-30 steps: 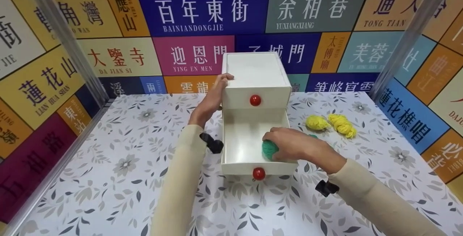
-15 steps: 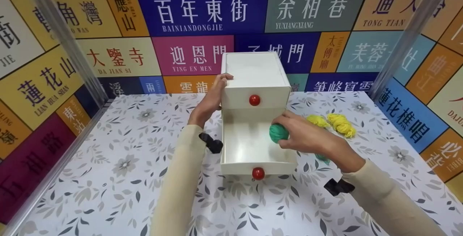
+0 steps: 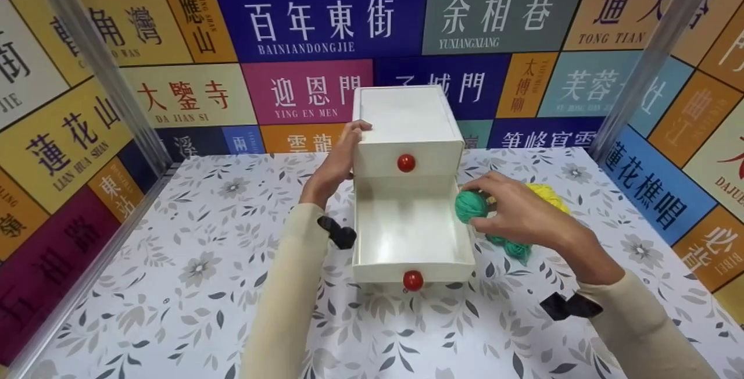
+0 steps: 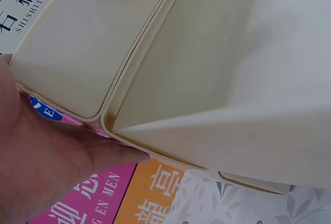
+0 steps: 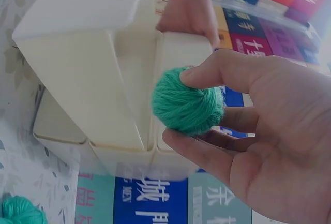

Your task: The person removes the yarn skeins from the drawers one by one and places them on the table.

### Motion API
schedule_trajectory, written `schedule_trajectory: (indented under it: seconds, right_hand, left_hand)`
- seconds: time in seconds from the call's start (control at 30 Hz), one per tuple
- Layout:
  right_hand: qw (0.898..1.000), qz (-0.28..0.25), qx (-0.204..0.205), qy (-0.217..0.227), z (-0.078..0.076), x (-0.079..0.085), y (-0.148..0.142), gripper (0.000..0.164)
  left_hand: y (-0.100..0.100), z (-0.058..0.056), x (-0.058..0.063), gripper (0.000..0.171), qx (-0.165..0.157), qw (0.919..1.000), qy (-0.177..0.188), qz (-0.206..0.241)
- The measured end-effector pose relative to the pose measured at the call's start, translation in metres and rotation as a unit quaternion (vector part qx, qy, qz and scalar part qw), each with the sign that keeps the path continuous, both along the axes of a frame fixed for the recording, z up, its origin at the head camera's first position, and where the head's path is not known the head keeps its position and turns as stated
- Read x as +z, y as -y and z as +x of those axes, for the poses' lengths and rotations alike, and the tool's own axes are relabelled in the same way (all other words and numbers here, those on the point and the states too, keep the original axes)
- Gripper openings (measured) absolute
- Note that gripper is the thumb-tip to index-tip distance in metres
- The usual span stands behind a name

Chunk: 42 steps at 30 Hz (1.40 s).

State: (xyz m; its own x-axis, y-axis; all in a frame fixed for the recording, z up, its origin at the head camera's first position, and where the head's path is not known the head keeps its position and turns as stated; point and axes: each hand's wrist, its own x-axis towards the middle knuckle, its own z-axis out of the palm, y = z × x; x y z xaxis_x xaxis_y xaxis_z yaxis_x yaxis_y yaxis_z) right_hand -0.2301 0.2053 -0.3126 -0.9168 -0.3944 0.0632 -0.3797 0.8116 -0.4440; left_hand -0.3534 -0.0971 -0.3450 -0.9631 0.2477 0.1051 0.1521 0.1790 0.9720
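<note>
A white drawer cabinet (image 3: 407, 114) with red knobs stands mid-table; its drawer (image 3: 410, 228) below the top one is pulled out, nothing visible inside. My left hand (image 3: 340, 161) grips the cabinet's left side, fingers over the top edge; in the left wrist view the thumb lies along the side. Just outside the drawer's right wall, my right hand (image 3: 526, 213) pinches a green ball of yarn (image 5: 186, 102) between thumb and fingers. More green yarn (image 3: 516, 249) lies on the table below that hand. Behind it, yellow yarn (image 3: 549, 195) is partly hidden.
Under everything lies a white table cover (image 3: 200, 268) printed with leaves and flowers. A wall of coloured signs (image 3: 319, 18) rises right behind the cabinet. Clear upright posts (image 3: 645, 59) stand at both back corners.
My right hand has lifted the green ball of yarn out of the drawer and moved right, past its side wall. The left hand keeps its place on the cabinet.
</note>
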Motion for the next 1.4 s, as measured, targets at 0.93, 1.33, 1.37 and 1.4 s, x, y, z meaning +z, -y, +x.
schedule_trajectory:
  seconds: [0.93,1.33,1.37,1.4]
  right_hand:
    - [0.991,-0.035,-0.124,0.04,-0.026,-0.062,-0.101,0.063]
    - [0.98,-0.078,-0.177,0.042,-0.032,-0.092,-0.133,0.065]
    - [0.979,-0.079,-0.183,0.042,-0.032,-0.095,-0.135,0.065]
    - [0.978,-0.082,-0.189,0.042,-0.033,-0.097,-0.137,0.065]
  left_hand:
    - [0.001,0.0,0.0,0.037,-0.003,1.0,-0.001,0.0]
    - [0.0,0.001,0.001,0.038,-0.002,1.0,-0.002,-0.003]
    - [0.0,0.001,0.001,0.038,-0.002,1.0,-0.003,-0.004]
    - [0.001,0.001,0.001,0.038,-0.001,1.0,-0.003,-0.004]
